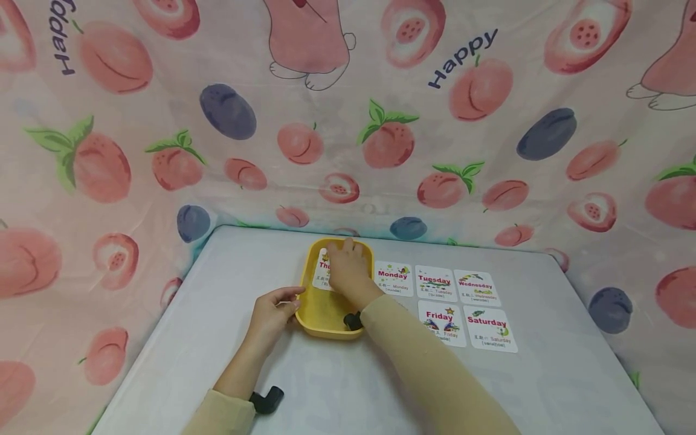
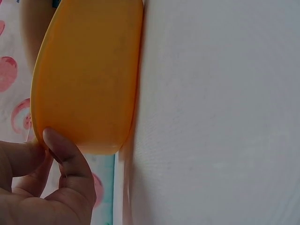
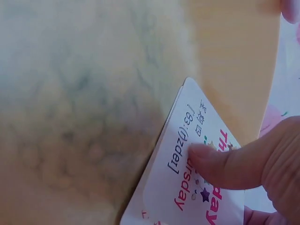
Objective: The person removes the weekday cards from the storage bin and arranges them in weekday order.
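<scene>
A yellow plastic tray (image 1: 326,308) sits on the white table, its side wall (image 2: 89,79) filling much of the left wrist view. My left hand (image 1: 274,311) pinches the tray's rim at its left side between thumb and fingers. Reaching into the tray's far end, my right hand (image 1: 348,266) pinches a white Thursday card (image 3: 180,173). The thumb lies across the printed face. Another card (image 3: 136,213) shows under the Thursday card's edge. In the head view, the right hand covers part of the card.
Right of the tray, cards lie in two rows: Monday (image 1: 394,279), Tuesday (image 1: 436,284) and Wednesday (image 1: 476,288) behind, Friday (image 1: 441,324) and Saturday (image 1: 490,329) in front. Another card is mostly hidden by the right forearm. A fruit-patterned curtain (image 1: 348,109) hangs behind the table (image 1: 565,374).
</scene>
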{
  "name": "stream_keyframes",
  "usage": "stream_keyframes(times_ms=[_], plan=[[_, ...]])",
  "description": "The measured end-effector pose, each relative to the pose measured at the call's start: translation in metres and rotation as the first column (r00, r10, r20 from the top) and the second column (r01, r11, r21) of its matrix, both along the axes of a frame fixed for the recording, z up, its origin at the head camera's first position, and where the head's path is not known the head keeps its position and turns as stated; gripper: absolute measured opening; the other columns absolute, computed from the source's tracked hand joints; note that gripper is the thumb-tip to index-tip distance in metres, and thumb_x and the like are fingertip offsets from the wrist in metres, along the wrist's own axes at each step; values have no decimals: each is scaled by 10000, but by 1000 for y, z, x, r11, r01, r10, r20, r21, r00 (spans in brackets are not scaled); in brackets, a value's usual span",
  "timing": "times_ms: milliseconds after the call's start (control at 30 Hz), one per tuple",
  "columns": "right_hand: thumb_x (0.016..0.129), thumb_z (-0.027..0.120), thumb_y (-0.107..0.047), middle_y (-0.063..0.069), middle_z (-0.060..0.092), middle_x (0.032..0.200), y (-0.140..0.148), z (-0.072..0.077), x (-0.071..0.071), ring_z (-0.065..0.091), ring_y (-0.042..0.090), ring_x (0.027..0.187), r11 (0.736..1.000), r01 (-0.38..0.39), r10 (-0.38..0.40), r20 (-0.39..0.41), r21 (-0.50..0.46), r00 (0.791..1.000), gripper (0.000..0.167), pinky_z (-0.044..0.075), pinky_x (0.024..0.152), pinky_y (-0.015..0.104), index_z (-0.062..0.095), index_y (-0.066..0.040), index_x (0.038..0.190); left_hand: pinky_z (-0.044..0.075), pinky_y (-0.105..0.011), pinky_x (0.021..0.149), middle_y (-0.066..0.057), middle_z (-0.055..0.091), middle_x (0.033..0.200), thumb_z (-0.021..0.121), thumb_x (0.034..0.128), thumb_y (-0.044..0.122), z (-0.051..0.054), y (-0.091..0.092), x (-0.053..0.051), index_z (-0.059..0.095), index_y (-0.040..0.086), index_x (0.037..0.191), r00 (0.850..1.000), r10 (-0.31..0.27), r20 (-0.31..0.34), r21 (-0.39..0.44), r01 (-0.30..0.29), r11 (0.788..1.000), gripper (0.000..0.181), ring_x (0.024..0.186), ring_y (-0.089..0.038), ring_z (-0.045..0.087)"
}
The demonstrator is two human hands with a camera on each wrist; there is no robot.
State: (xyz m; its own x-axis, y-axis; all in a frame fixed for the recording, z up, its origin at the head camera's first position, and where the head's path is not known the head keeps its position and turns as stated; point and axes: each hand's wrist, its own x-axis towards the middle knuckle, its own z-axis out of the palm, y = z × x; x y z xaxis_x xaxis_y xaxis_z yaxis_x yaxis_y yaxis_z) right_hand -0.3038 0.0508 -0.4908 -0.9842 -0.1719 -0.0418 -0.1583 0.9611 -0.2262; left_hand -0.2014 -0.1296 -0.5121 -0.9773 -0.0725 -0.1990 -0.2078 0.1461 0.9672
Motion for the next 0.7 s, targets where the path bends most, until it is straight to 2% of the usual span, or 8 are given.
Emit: stream_keyframes(times_ms=[133, 267, 533, 700], plan=[[971, 757, -126, 198, 471, 1432, 1, 6, 1, 488, 358, 1243, 1000, -20, 20, -39, 5, 999, 591, 585, 992, 477, 544, -230, 1512, 571, -254, 663, -98, 637, 1068, 673, 975, -26, 0, 0, 0, 764, 21, 1286, 1000, -4, -1, -5, 4, 1000, 327, 821, -170, 614], [1003, 718, -126, 184, 497, 1449, 2, 14, 3, 503, 325, 1228, 999, -33, 33, -62, -4, 998, 552, 576, 1042, 439, 568, -225, 1526, 571, -255, 661, -102, 641, 1070, 672, 973, -26, 1, 1, 1, 764, 20, 1285, 1000, -3, -2, -9, 3, 1000, 329, 825, -174, 617], [965, 756, -97, 162, 558, 1419, 5, 23, 1, 571, 331, 1273, 998, -46, 43, -73, -41, 996, 543, 541, 1120, 431, 608, -167, 1483, 575, -251, 658, -109, 639, 1060, 666, 974, -34, 2, 0, 2, 764, 9, 1275, 1000, 0, -13, -14, -1, 1000, 320, 812, -171, 608], [952, 762, -55, 131, 578, 1432, 10, 27, -1, 603, 290, 1306, 991, -45, 39, -45, -130, 998, 512, 529, 1155, 421, 656, -136, 1447, 576, -248, 662, -102, 639, 1069, 668, 975, -29, 1, 1, 1, 766, 21, 1279, 1000, -1, -9, -15, 1, 1000, 324, 829, -174, 605]])
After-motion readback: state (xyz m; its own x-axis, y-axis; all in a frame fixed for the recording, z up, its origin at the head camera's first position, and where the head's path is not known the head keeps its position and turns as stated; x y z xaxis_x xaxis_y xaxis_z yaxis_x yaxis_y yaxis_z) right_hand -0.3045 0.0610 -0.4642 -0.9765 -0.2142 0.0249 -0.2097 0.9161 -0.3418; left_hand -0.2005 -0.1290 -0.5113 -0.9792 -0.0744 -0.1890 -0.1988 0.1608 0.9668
